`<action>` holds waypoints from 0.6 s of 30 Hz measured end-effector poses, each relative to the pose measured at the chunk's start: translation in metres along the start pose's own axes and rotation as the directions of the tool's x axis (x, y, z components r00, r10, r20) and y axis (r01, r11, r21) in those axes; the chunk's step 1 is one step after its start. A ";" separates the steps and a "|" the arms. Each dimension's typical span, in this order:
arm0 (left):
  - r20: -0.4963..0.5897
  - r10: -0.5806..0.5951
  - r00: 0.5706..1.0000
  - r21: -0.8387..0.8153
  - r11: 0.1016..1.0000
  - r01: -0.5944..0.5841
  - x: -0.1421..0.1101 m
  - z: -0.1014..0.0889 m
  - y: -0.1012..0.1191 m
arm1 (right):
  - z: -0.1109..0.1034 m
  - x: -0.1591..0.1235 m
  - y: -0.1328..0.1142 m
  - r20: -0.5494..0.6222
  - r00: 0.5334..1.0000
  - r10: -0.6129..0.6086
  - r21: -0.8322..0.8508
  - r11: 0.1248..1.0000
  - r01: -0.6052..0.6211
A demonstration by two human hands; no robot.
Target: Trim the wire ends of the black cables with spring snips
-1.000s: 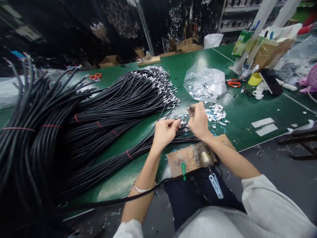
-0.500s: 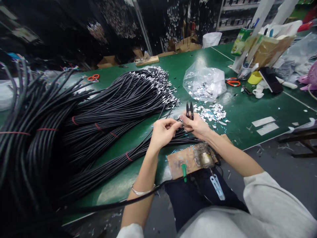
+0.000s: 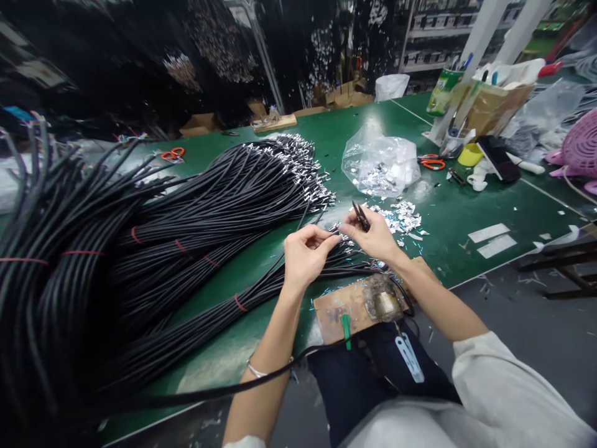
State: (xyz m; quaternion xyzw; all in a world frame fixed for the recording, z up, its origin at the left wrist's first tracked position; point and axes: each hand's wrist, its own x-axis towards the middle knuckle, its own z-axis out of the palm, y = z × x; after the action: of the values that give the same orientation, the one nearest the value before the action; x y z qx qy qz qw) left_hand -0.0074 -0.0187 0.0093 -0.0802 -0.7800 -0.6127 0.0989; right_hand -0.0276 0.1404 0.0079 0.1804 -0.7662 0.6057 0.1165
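My left hand [image 3: 305, 254] is closed in a pinch at the end of a black cable, whose tip is mostly hidden by the fingers. Facing it, my right hand [image 3: 375, 236] holds dark thread snips [image 3: 360, 218] in the palm, blades pointing up and away. Its thumb and forefinger meet the cable end beside my left fingertips. Below both hands lies a bundle of black cables [image 3: 265, 287], tied with a red band, its stripped ends to the right. A larger pile of black cables [image 3: 224, 186] with white-tipped ends spreads to the left.
White and blue scraps [image 3: 403, 216] lie beyond my right hand, near a clear plastic bag [image 3: 380, 165]. A wooden board [image 3: 329, 314] with a metal fixture [image 3: 383, 302] sits at the table edge. Orange scissors [image 3: 433, 162] and a phone [image 3: 498, 158] are at right.
The snips in my right hand have tilted left, their blades looking closer together. Both hands stay at the cable end. The view has shifted slightly.
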 end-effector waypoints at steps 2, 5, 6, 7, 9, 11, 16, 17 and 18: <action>0.021 -0.003 1.000 0.027 1.000 0.003 0.000 -0.001 -0.002 | 0.006 -0.002 0.001 0.013 0.997 0.073 0.103 0.992 -0.074; 0.102 -0.026 0.994 0.063 0.998 0.020 0.001 -0.003 -0.004 | 0.012 -0.004 0.003 0.201 0.959 0.199 0.282 0.926 -0.251; 0.132 -0.031 0.991 0.070 0.997 0.022 0.001 -0.004 -0.005 | 0.012 -0.005 0.003 0.250 0.949 0.192 0.292 0.920 -0.263; 0.158 -0.038 0.987 0.073 0.997 0.027 0.001 -0.005 -0.005 | 0.013 -0.005 0.002 0.257 0.954 0.154 0.259 0.940 -0.221; 0.202 -0.065 0.977 0.062 0.997 0.054 0.001 -0.004 -0.005 | 0.013 -0.007 0.001 0.156 0.988 0.003 0.047 0.999 -0.010; 0.244 -0.114 0.963 0.030 0.993 0.110 0.000 -0.003 -0.005 | 0.011 -0.008 0.000 0.050 0.982 -0.183 -0.279 0.941 0.190; 0.273 -0.231 0.934 -0.101 0.959 0.266 0.001 -0.003 -0.002 | -0.006 -0.003 0.003 -0.276 0.894 -0.352 -0.552 0.820 0.153; 0.259 -0.226 0.939 -0.109 0.959 0.261 0.001 -0.003 -0.001 | -0.010 -0.001 0.003 -0.400 0.855 -0.331 -0.517 0.851 0.088; 0.236 -0.211 0.949 -0.106 0.965 0.241 0.001 -0.003 0.000 | -0.013 0.000 0.003 -0.454 0.848 -0.275 -0.466 0.884 0.037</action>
State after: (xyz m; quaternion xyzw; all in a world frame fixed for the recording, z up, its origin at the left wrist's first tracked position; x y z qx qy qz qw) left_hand -0.0083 -0.0219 0.0101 -0.0646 -0.7474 -0.6580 -0.0655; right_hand -0.0298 0.1538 0.0086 0.0470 -0.8070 0.4303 0.4018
